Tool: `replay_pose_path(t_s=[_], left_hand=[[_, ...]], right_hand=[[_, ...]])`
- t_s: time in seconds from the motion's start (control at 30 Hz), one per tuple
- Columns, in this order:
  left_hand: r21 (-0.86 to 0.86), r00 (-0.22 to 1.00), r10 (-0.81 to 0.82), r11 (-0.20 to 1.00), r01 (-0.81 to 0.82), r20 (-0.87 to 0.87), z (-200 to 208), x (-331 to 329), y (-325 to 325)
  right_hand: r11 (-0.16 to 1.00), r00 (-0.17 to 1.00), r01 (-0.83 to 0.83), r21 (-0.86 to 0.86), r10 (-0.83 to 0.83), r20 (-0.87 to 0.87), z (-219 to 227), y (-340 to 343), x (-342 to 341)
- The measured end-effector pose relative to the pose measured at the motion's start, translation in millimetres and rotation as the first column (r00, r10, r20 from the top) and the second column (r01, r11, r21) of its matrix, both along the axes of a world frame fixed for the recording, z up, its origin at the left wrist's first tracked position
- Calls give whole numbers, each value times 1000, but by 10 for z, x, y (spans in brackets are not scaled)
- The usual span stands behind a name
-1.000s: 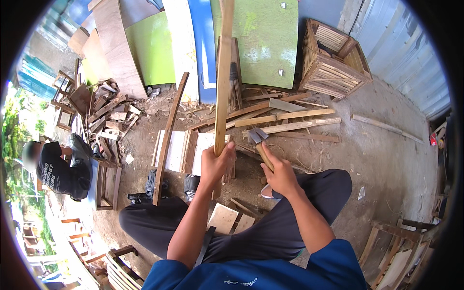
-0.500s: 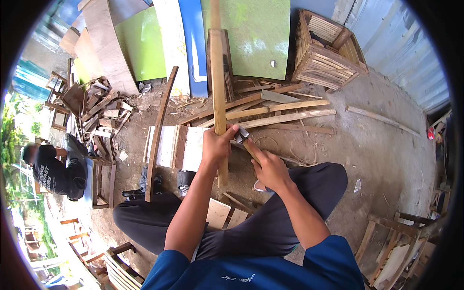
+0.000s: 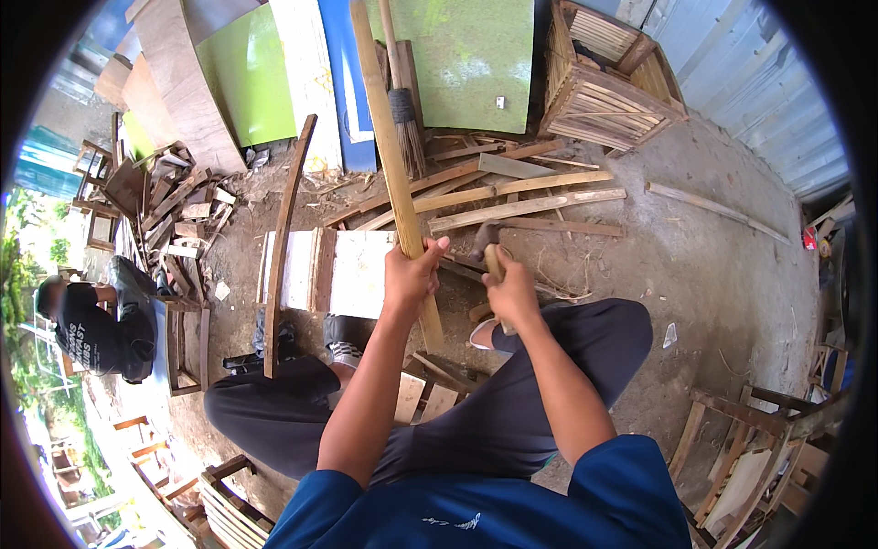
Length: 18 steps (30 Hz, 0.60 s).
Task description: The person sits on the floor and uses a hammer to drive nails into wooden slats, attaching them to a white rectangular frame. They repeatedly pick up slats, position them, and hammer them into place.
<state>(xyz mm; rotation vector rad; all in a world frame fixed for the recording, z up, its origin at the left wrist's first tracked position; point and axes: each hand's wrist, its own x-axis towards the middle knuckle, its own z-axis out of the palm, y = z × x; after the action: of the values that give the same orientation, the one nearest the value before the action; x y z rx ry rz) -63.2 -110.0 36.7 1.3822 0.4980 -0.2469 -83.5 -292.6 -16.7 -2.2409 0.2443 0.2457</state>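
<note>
My left hand (image 3: 412,277) is closed around a long yellowish wooden strip (image 3: 391,165), which stands up in front of me with its lower end between my knees. In my right hand (image 3: 512,291) is a hammer (image 3: 495,263), gripped by its wooden handle. The dark hammer head points up and away, a little to the right of the strip and apart from it. A white-topped low wooden piece (image 3: 359,274) lies on the ground behind my left hand.
Loose boards (image 3: 526,201) lie ahead, with a broom (image 3: 402,110) against leaning panels. A slatted wooden crate (image 3: 608,96) stands far right. A dark wooden bar (image 3: 291,238) rises by my left knee. Scrap wood (image 3: 187,206) is heaped left, near a seated person (image 3: 101,316).
The hammer has come away from the strip, its head now tipped upward. The strip's top leans further left, still in my left hand. The whole view has shifted slightly.
</note>
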Motion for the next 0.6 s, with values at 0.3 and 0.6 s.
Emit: replay_pose_path(t_s=[0.3, 0.6], left_hand=[[-77, 983, -18, 997, 4, -184, -323, -320, 215], [-366, 995, -3, 930, -36, -104, -252, -413, 301]], right_hand=[[873, 955, 279, 401, -209, -211, 340, -215, 52], [841, 948, 296, 453, -198, -250, 402, -174, 38]])
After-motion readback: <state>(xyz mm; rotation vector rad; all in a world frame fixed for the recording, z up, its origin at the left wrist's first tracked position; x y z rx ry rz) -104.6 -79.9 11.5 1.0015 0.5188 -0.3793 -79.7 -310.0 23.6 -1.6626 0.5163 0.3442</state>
